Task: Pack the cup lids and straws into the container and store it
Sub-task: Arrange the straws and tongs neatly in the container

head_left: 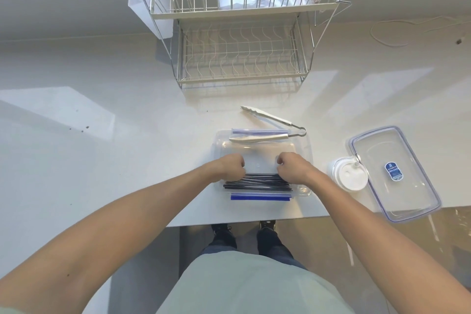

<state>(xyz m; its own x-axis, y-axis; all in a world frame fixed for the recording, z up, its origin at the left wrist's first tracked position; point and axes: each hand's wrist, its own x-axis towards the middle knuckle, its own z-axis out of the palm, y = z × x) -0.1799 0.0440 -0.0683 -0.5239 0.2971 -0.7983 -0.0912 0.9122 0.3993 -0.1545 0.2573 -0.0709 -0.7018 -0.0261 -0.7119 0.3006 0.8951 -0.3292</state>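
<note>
Both hands' fingers, left hand [230, 167] and right hand [293, 167], curled onto black straws [260, 182] inside container [304, 143].

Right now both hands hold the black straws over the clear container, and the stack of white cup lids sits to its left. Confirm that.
Not quite. The head view shows the white cup lids to the right of the clear container, beside its lid. Both the left hand and right hand do hold the black straws over it.

Container [304, 145] sits at table [102, 148] front edge, straws [260, 182] in its near side. Tongs [270, 127] lie across its far rim. Lids [349, 177] just right of container, container lid [393, 173] right of those. Rack [242, 58] behind, well apart.
</note>
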